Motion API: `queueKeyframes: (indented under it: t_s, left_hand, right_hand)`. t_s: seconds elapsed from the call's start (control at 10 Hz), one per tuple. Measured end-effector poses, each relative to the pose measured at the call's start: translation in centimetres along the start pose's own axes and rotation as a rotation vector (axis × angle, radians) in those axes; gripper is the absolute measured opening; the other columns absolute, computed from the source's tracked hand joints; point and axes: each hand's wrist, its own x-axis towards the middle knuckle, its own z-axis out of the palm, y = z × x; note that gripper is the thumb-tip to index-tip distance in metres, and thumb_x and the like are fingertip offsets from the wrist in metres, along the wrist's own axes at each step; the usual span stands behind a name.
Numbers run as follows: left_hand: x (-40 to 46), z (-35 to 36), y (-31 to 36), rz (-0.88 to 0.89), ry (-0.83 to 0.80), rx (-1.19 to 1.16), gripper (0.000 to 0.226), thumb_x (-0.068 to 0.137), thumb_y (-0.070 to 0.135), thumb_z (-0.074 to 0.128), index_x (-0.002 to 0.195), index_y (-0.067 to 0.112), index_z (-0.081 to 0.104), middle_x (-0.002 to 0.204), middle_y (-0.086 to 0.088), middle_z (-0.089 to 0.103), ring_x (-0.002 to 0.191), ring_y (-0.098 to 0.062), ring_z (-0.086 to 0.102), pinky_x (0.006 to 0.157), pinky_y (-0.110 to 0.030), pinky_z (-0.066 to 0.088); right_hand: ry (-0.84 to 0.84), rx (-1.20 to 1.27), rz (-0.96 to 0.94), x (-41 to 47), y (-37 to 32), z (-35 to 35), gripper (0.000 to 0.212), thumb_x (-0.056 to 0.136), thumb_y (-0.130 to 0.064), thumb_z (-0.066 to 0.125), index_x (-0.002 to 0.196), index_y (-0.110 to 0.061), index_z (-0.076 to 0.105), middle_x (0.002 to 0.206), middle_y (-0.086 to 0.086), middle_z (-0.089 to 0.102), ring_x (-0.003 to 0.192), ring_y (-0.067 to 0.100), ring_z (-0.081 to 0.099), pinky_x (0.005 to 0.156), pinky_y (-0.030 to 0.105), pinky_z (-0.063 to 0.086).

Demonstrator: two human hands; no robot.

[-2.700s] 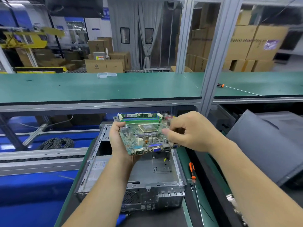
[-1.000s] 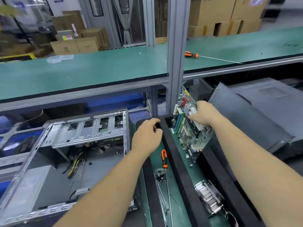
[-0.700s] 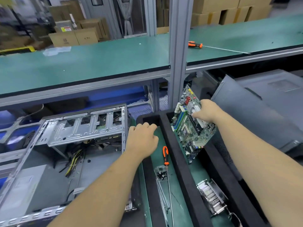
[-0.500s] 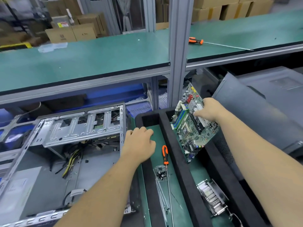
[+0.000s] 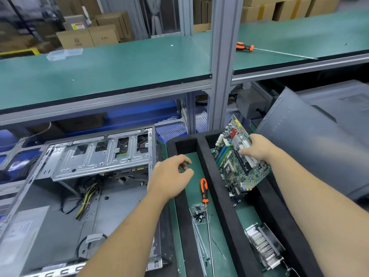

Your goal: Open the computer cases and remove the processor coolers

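A single head-worn view looks forward and steeply down from just above the person's own forearms; both arms run in from the bottom edge; the black foam tray (image 5: 223,198) and open computer case (image 5: 60,212) sit close below; the green surface (image 5: 111,64) and stacked cartons (image 5: 87,37) lie farther ahead; wide-angle bending shows at the edges.

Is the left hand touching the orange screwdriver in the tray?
Apart. The head view shows bare green mat between the left hand and the orange screwdriver.
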Motion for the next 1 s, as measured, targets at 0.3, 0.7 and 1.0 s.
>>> queueKeyframes:
  t_s: [0.3, 0.7, 1.0]
  left_hand:
    - [-0.1, -0.1, 0.0, -0.017, -0.003, -0.030, 0.031, 0.073, 0.042, 0.044, 0.096, 0.042, 0.063, 0.086, 0.021, 0.064, 0.080, -0.001, 0.058, 0.095, -0.037, 0.049]
    - [0.3, -0.1, 0.3, -0.027, 0.019, -0.053, 0.032, 0.071, 0.045, 0.043, 0.096, 0.042, 0.063, 0.087, 0.019, 0.065, 0.081, -0.004, 0.059, 0.084, -0.035, 0.053]
    - [1.5, -0.3, 0.9, -0.044, 0.028, -0.066, 0.028, 0.072, 0.048, 0.044, 0.095, 0.044, 0.060, 0.088, 0.019, 0.063, 0.092, -0.017, 0.059, 0.091, -0.042, 0.051]
  right_hand:
    - [-0.048, -0.016, 0.097, 1.5, 1.8, 1.0, 0.084, 0.089, -0.027, 0.075, 0.151, 0.001, 0.026, 0.140, 0.023, 0.049, 0.118, 0.040, 0.057, 0.093, 0.046, 0.049]
    - [0.135, -0.214, 0.171, 2.1, 4.2, 1.2, 0.046, 0.092, -0.013, 0.060, 0.131, 0.000, 0.041, 0.129, 0.025, 0.054, 0.112, 0.041, 0.055, 0.080, 0.042, 0.048]
    - [0.308, -0.398, 0.027, -1.0, -0.7, 3.7, 0.046, 0.085, -0.020, 0.059, 0.128, -0.014, 0.045, 0.137, 0.021, 0.042, 0.131, 0.038, 0.036, 0.112, 0.055, 0.030]
